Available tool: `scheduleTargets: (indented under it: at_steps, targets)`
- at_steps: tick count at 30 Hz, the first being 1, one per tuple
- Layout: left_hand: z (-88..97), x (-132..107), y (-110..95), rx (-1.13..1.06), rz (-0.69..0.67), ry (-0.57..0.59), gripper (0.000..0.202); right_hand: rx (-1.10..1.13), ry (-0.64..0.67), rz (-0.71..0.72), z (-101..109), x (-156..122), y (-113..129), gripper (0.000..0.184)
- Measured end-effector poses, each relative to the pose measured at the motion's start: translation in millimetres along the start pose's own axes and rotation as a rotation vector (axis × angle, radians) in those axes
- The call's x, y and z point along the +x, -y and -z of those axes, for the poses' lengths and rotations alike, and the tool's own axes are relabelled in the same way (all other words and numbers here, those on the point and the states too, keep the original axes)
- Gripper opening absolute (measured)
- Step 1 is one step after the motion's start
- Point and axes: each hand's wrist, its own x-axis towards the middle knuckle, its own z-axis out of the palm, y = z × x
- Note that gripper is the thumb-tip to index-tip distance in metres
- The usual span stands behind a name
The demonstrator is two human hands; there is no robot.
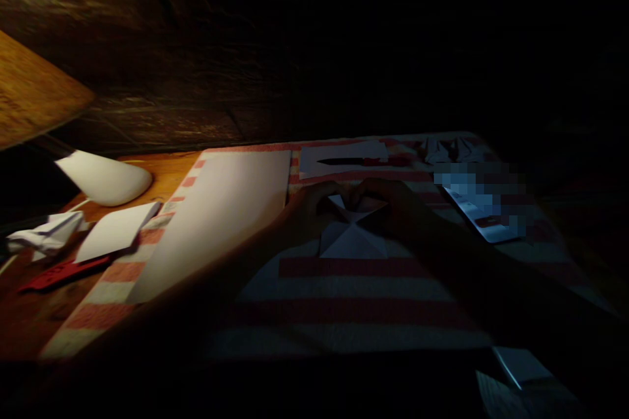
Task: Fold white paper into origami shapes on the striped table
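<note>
In dim light a small white folded paper with diagonal creases lies on a red-and-white striped cloth. My left hand and my right hand both press on its far edge, fingertips meeting over the top fold. The fingers are curled down onto the paper and their tips are hard to make out in the shadow.
A large white sheet lies left of the fold. Beyond it a dark knife-like tool with a red handle rests on another sheet. Folded paper pieces sit far right; a lamp base, loose papers and a red object left.
</note>
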Motion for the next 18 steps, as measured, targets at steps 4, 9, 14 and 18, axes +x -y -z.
scheduleTargets:
  at_steps: [4,9,14,18]
  targets:
    - [2.2,2,-1,0.045,-0.051,-0.001,0.042,0.017,0.0,-0.024,-1,1,-1,0.021]
    - [3.8,4,-6,0.152,-0.136,-0.055,0.04,-0.024,-0.035,-0.03,-2,2,0,0.026]
    - [0.9,3,2,0.185,-0.125,-0.12,0.044,-0.046,-0.071,-0.007,-3,3,3,0.029]
    - [-0.9,3,8,0.267,-0.135,-0.211,0.044,-0.147,-0.147,-0.036,-5,5,0,0.029]
